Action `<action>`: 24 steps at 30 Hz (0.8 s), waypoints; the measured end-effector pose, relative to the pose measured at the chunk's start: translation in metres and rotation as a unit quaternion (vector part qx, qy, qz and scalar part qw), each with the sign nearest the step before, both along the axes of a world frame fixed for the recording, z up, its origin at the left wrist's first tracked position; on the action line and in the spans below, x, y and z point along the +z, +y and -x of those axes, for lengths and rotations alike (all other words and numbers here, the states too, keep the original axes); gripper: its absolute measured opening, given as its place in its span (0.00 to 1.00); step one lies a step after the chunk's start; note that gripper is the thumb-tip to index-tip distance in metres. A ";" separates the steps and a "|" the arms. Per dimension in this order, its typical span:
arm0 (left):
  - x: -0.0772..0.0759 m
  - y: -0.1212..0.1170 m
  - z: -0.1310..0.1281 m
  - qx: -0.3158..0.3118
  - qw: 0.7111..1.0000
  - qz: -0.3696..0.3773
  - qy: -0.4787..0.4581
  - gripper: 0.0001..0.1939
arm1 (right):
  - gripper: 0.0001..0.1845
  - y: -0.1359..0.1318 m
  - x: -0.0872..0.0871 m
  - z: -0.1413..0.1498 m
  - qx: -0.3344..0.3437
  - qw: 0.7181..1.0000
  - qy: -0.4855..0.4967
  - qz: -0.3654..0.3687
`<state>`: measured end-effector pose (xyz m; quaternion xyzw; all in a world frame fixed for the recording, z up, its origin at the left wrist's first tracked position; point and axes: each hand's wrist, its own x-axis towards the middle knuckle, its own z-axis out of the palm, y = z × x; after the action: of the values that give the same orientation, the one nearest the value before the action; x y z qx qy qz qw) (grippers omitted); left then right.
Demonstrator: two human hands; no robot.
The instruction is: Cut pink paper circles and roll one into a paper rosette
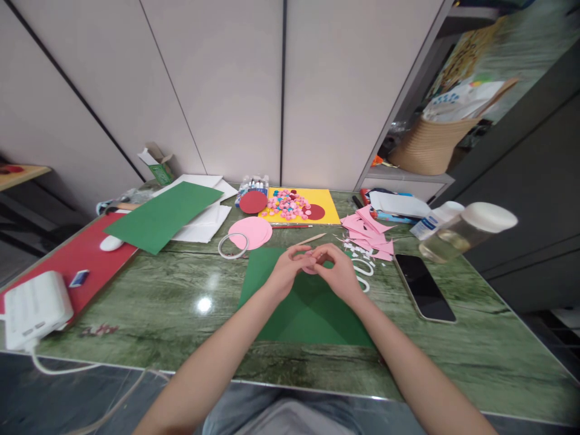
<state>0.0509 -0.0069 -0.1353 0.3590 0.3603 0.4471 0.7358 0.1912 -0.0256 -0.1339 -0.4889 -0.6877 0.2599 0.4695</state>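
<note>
My left hand (290, 270) and my right hand (338, 270) meet over a dark green paper sheet (308, 323) in front of me. Between their fingertips they pinch a small pink paper piece (310, 267), partly covered by the fingers. Just right of my right hand, white looped handles (365, 269), apparently of scissors, stick out. A pale pointed stick (314, 238) lies behind the hands. To their left are overlapping pink paper circles (254, 232) and a thin white ring (233, 257), likely a tape roll.
Rolled pink bits (287, 206) lie on yellow paper (328, 202), near a red disc (252, 202). Pink scraps (369, 232), a phone (423, 287) and a bottle (466, 232) are at right. Green paper (165, 214), red paper (97, 266) and a white adapter (38, 308) sit left.
</note>
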 end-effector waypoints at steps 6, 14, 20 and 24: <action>0.001 0.002 0.002 -0.016 1.000 -0.011 -0.009 0.18 | 0.08 -0.001 0.001 -0.001 0.047 0.999 -0.014 -0.012; 0.000 0.002 0.001 -0.019 1.000 -0.018 0.006 0.17 | 0.07 0.001 -0.002 -0.003 0.031 0.999 -0.021 -0.019; 0.001 -0.001 -0.001 -0.023 0.999 -0.022 0.010 0.19 | 0.03 0.001 0.000 -0.001 0.004 1.000 -0.018 -0.024; 0.002 -0.002 -0.002 -0.014 1.000 -0.017 0.021 0.21 | 0.02 0.000 0.000 0.001 -0.003 0.999 -0.029 -0.019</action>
<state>0.0526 -0.0089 -0.1334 0.3857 0.3634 0.4347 0.7282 0.1906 -0.0254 -0.1338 -0.4892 -0.7046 0.2308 0.4593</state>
